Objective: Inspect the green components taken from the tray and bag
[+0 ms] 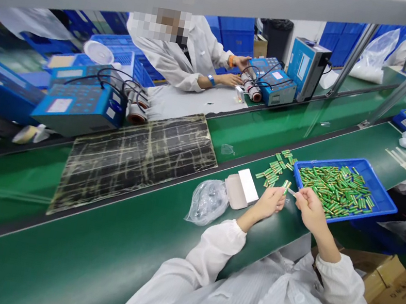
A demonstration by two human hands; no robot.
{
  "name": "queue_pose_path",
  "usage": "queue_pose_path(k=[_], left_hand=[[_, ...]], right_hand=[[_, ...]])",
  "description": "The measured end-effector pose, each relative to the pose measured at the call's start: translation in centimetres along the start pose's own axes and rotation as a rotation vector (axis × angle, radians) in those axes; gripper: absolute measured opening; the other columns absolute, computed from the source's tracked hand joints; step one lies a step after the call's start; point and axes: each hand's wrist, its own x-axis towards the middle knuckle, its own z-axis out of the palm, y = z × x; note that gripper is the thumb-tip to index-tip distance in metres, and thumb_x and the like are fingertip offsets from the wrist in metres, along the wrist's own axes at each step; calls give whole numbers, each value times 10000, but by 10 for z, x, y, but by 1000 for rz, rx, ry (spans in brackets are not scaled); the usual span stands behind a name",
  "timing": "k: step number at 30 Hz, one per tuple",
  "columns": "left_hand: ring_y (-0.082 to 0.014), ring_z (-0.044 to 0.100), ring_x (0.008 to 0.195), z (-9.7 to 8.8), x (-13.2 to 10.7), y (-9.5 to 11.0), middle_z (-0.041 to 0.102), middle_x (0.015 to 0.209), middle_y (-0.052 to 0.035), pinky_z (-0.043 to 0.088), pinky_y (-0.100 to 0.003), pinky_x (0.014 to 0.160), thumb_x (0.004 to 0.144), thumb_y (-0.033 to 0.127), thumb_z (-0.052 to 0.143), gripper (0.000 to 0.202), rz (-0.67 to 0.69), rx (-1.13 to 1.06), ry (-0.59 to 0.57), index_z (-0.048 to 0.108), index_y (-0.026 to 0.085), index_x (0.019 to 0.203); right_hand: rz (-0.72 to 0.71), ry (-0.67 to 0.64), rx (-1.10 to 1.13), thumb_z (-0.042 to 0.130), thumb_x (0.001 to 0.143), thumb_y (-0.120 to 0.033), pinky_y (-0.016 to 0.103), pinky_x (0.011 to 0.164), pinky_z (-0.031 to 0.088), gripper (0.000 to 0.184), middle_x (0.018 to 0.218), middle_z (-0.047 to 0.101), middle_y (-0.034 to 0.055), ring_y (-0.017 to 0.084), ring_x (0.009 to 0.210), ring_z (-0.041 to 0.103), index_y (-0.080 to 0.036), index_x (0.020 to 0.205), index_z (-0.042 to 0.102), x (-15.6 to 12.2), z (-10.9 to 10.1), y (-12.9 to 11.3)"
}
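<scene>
1. Centrally, a few green cylinders [286,185] sit at the fingertips of the left hand [271,203], above the table [121,258]; its grip pinches them, fingers curled, forearm angled up from the lower left.
2. The right hand [310,207] faces it, near but apart, its grip pinching one slim pale piece [292,193] between thumb and fingers, pointed toward the cylinders.
3. Just beside the right hand, one blue tray [383,203] holds a heap of similar cylinders, too many to count.
4. Beyond the left hand lies a loose cluster [272,170] of more.
5. Left of these are one open white box [247,187] and one clear plastic bag [208,203].
6. Farther right, one smaller blue tray [405,122] also contains green pieces.
7. Across, one co-worker [204,53] has two hands at a blue device [273,83].
</scene>
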Motion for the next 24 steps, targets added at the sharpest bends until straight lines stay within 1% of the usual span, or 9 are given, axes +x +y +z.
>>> queue_pose_path(k=[5,8,11,14,18,20,21,23,24], left_hand=[[-54,305,419,-2,1,-6,289,547,105,241,-201,406,888,818,579,650,12,62,2,358,238,696],[-60,311,444,-5,-1,-3,295,554,101,269,-211,444,928,795,530,629,29,153,-15,357,236,695],[-80,373,488,-9,-6,5,397,547,58,302,-231,493,969,750,485,620,59,408,-82,437,209,670],[-105,444,540,-12,-8,13,503,571,14,334,-248,538,985,708,482,617,55,631,-157,511,184,661],[-121,469,565,-9,-9,19,519,606,15,361,-256,566,1015,700,409,602,60,644,-72,508,190,711],[-123,471,565,-8,-11,24,522,600,17,365,-261,581,1033,661,404,578,80,714,-130,506,191,712],[-122,468,562,-8,-14,26,526,592,18,368,-264,592,1040,636,410,567,89,769,-202,503,192,700],[-119,472,560,-7,-18,31,546,585,14,378,-268,617,1055,584,405,556,87,855,-356,496,193,671],[-119,480,563,-6,-20,32,559,588,11,385,-267,626,1063,564,394,551,75,868,-402,493,195,667]], right_hand=[[-5,-4,38,565,1014,-640,287,559,289,421,672,428,-54,138,585,372,-231,928,516,-2,3,-5],[1,-5,49,566,1011,-641,286,553,282,424,667,420,-56,135,581,366,-229,925,513,-2,1,-9],[12,-39,13,559,1020,-628,283,539,277,409,664,417,-57,134,571,363,-229,936,527,-3,-2,-12],[16,-107,-16,533,1037,-616,280,535,304,396,652,436,-51,140,569,384,-233,936,543,-7,2,-10],[21,-49,-10,534,1029,-623,280,516,328,408,623,457,-42,146,552,406,-240,889,541,-6,12,-3],[9,79,67,581,1003,-625,270,496,325,410,601,439,-51,138,528,395,-247,858,514,4,3,-2],[-20,210,139,604,986,-629,261,482,317,421,580,398,-67,129,506,367,-254,840,481,11,-7,-3],[-125,555,310,633,964,-640,239,459,297,463,558,285,-104,109,466,285,-266,818,402,23,-31,-5],[-180,681,373,645,959,-641,228,455,295,478,557,244,-116,102,455,256,-268,817,382,27,-43,-6]])
